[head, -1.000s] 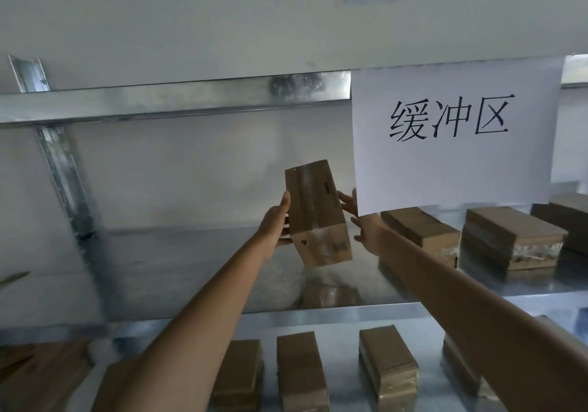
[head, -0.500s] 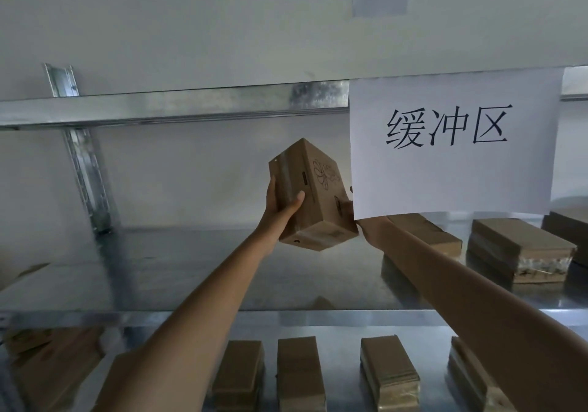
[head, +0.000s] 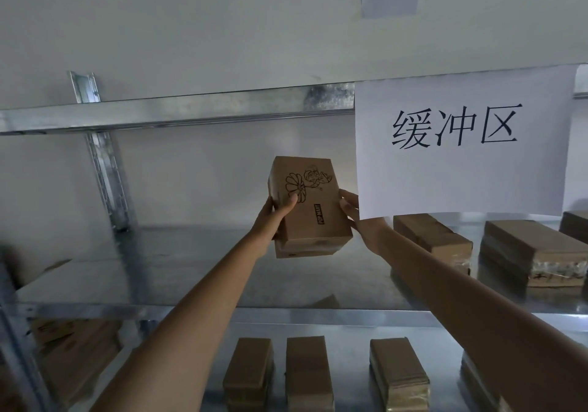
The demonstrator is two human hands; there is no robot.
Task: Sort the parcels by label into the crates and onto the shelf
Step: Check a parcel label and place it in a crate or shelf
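Both hands clamp one box (head: 310,208) above the shelf (head: 178,271): left hand (head: 273,220) at 9 o'clock, right hand (head: 356,217) at 3 o'clock.

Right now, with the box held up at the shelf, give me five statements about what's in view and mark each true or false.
1. Both hands hold the cardboard box: the left hand on its left side, the right hand on its right. True.
2. The box rests flat on the metal shelf. False: it is held up in the air above the shelf.
3. A flower drawing shows on the box's upward face. True.
4. The white paper sign lies on the shelf surface. False: it hangs from the upper shelf rail.
5. The shelf to the right of the held box holds no parcels. False: several brown parcels sit there.
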